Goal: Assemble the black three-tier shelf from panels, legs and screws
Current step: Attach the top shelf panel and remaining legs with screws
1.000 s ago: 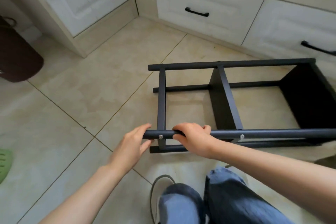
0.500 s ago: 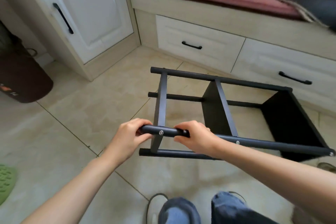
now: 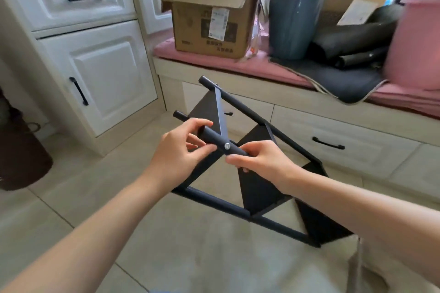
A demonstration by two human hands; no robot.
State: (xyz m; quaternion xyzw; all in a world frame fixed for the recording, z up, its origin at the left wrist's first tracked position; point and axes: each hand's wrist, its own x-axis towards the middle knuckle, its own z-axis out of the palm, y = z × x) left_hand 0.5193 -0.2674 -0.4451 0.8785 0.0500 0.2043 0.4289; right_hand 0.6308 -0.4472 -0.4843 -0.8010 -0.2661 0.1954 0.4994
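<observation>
Black three-tier shelf frame of flat panels and round tube legs (image 3: 252,188) is sitting centre frame, tipped up on a diagonal: lower right end is down at the tile floor (image 3: 71,197), upper left end is raised in the air. All three panels look fitted between the four legs. Judging it's being swung toward upright after the last screw, so assembly reads as near done.

Nearest round black leg tube (image 3: 215,138) is running from centre-left down to the right, silver screw head (image 3: 227,146) facing the camera between the two hands. Holding that one leg at its free end is giving the most leverage for tilting the whole frame.

Left hand (image 3: 181,152) is gripping the leg's end, fingers over the top, thumb underneath, curled round it. Right hand (image 3: 257,162) is gripping the same leg just right of the screw, fingers wrapped. Both hands are holding only the leg, nothing else.

Behind, upper frame: pink-cushioned window seat (image 3: 238,66) is carrying an open brown cardboard box (image 3: 207,14), a grey-blue plastic bucket (image 3: 292,24) and a pile of dark rolled items (image 3: 352,43). White cabinet door with a black handle (image 3: 102,74) is standing at upper left.
</observation>
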